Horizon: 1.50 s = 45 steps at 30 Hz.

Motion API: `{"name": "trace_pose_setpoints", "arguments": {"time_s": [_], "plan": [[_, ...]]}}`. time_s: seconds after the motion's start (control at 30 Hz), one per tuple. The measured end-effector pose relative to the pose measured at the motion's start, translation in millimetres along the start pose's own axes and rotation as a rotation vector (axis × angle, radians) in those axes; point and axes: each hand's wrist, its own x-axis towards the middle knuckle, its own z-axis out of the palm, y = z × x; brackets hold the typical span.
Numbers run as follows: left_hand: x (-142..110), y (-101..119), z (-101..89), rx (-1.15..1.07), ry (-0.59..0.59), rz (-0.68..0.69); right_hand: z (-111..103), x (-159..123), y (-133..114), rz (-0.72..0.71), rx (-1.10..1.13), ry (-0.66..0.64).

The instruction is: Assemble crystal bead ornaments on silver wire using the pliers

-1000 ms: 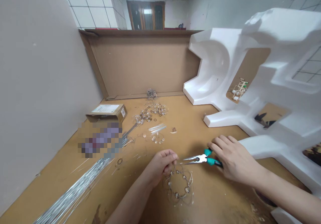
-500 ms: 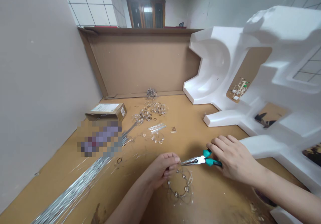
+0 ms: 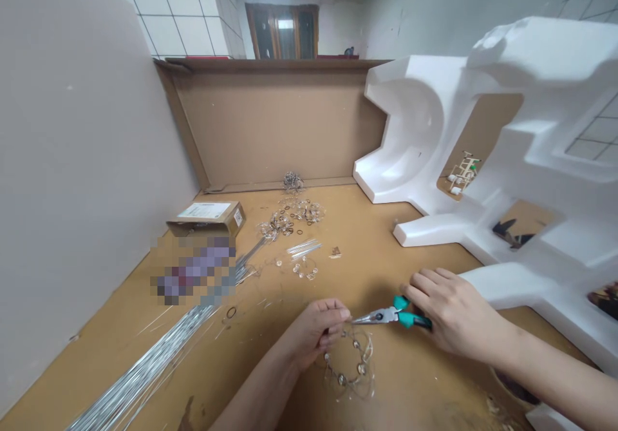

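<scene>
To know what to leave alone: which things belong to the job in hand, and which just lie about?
Job in hand:
- silver-nosed pliers with green handles, in the right hand
- round wire ring with clear beads, at the left hand

Lying about:
- long silver wire bundle, perhaps spare
- brown cardboard box
- white moulded foam block

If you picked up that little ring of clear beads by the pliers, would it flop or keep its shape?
The beaded wire ring would probably hold its round shape but flex, since thin wire links the beads. It is likely light, being mostly open loops. Fine ends stick out around it, so it might snag.
</scene>
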Motion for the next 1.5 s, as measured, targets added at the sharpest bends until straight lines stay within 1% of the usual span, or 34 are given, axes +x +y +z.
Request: {"name": "trace_pose_setpoints", "arguments": {"time_s": [0.1, 0.17, 0.23, 0.33, 0.4, 0.47, 0.53, 0.63, 0.67, 0.73, 0.8, 0.87, 0.93, 1.0, 1.13, 1.3, 1.5], "plan": [[-0.2, -1.5, 9.3, 0.256, 0.122, 0.081, -10.7, -0.6, -2.1, 0.075, 0.064, -0.185], [-0.8, -1.5, 16.8, 0.399, 0.174, 0.135, -19.9, -0.4, -3.1, 0.14, 0.107, -0.304], [-1.0, -1.3, 21.3, 0.452, 0.175, 0.161, -29.2, 0.6, -3.3, 0.187, 0.133, -0.366], [0.5, -0.7, 18.0, 0.469, 0.133, 0.119, -40.2, 2.1, -1.6, 0.217, 0.117, -0.404], [1.4, 0.5, 11.3, 0.488, 0.12, 0.09, -44.6, 2.1, 0.8, 0.226, 0.068, -0.408], [1.0, 2.3, 5.4, 0.509, 0.119, 0.093, -46.6, 0.8, 3.4, 0.221, 0.016, -0.395], [-1.2, 4.4, 2.9, 0.548, 0.083, 0.093, -46.7, -1.1, 5.7, 0.2, -0.01, -0.367], [-5.7, 7.3, 4.7, 0.713, 0.01, 0.105, -44.8, -3.1, 7.4, 0.168, -0.014, -0.318], [-7.0, 8.3, 5.7, 0.791, 0.011, 0.136, -44.2, -3.3, 7.6, 0.158, -0.011, -0.298], [-8.5, 10.5, 7.4, 0.928, 0.06, 0.212, -44.0, -3.2, 7.6, 0.137, 0.006, -0.248], [-8.8, 13.0, 8.5, 0.99, 0.115, 0.247, -44.5, -2.9, 7.3, 0.118, 0.023, -0.179], [-8.7, 15.4, 9.6, 0.968, 0.131, 0.216, -44.1, -3.4, 6.8, 0.098, 0.019, -0.092], [-8.6, 16.6, 11.0, 0.906, 0.111, 0.174, -41.0, -4.6, 5.9, 0.051, 0.0, -0.013], [-8.0, 15.5, 11.8, 0.836, 0.084, 0.15, -35.2, -6.1, 4.4, -0.024, -0.022, 0.033], [-4.0, 5.4, 9.2, 0.692, 0.049, 0.101, -21.9, -8.1, 0.2, -0.137, -0.073, 0.067], [0.7, -4.8, 6.8, 0.477, 0.002, 0.019, -16.7, -8.0, -5.2, -0.18, -0.112, 0.109], [1.6, -2.7, 8.6, 0.427, -0.009, 0.026, -19.6, -6.0, -8.6, -0.191, -0.123, 0.091]]}}
